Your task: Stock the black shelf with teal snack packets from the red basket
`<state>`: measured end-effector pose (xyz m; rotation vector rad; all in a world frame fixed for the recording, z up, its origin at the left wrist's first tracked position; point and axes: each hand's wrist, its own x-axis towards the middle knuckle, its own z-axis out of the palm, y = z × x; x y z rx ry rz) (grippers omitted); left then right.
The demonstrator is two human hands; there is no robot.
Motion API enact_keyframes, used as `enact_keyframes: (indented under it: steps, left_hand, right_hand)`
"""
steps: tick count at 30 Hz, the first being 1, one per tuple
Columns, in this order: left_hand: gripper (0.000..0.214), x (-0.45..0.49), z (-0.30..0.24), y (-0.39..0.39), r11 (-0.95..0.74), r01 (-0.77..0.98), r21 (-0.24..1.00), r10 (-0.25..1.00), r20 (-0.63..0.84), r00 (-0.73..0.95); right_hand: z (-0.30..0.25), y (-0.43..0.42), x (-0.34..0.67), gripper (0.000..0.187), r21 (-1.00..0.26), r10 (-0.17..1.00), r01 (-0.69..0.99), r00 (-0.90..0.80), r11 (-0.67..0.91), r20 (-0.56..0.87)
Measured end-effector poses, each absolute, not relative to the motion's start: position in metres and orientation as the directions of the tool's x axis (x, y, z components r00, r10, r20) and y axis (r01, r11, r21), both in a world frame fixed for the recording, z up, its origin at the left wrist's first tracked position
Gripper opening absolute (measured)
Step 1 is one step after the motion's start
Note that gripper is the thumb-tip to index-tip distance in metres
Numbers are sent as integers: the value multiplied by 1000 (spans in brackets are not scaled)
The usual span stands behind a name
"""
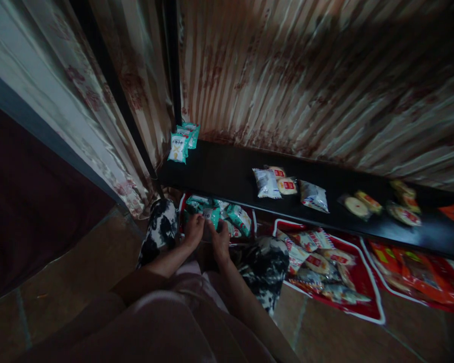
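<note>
Between my knees, my left hand [194,229] and my right hand [220,238] are closed on a small teal and white snack packet [211,216], one at each side of it. Directly behind it sits a red basket with a white rim [254,224], holding several like packets, one of them a teal packet [239,219] to the right of my hands. At the left end of the black shelf [219,169], several more teal packets [178,147] stand in a small row.
Silvery packets [267,183] and round wrapped snacks [287,185] lie along the shelf. On the tiled floor stand a red basket of mixed snacks [378,302] and another with orange packets [419,272]. A black post [115,91] rises at the left, before pleated curtains [227,80].
</note>
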<state>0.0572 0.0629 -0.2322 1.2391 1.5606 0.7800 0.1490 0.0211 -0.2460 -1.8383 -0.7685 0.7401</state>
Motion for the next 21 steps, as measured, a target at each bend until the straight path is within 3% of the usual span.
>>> enact_keyframes:
  steps: [3,11,21]
  left_hand:
    - [17,58,-230,64,312,231,922,948,-320,-6]
    - [23,58,-231,65,428,-95,899,904,-422,74]
    - [39,49,-229,65,474,-113,873,879,-461,122]
  right_hand:
    - [-244,21,149,65,-904,784,226,599,-363,-165]
    - [-243,17,141,56,-900,827,339,561,-274,-41]
    - [-245,12,132,41,-857,867,506,466,-99,176]
